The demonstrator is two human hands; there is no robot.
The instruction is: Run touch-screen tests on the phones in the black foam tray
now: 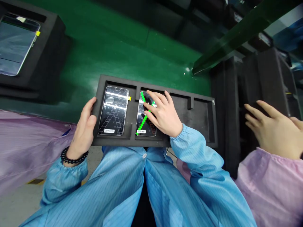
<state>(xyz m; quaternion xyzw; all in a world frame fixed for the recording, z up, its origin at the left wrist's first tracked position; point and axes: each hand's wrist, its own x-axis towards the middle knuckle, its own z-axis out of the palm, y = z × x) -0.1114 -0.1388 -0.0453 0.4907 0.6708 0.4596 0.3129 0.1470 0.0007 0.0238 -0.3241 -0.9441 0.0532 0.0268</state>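
Note:
A long black foam tray (133,123) lies at the table's front edge, its near side over my lap. In its left slot sits a smartphone (113,110) with a dark, gridded screen, a white label and a yellow tab. The second slot holds another smartphone (141,124) whose lit screen shows thick green zigzag lines. My left hand (83,129) grips the tray's left end, thumb uppermost; its lower fingers are partly hidden. Over the second phone, my right hand (163,115) is spread with fingertips at the screen, covering its right part. Whether every fingertip touches the glass I cannot tell.
Another foam tray (50,47) with a large-looking phone (16,47) stands at the upper left. Stacked black foam trays (227,110) stand at the right, where a co-worker's hand (274,129) reaches in. A green metal post (224,47) crosses the upper right of the green table (113,47).

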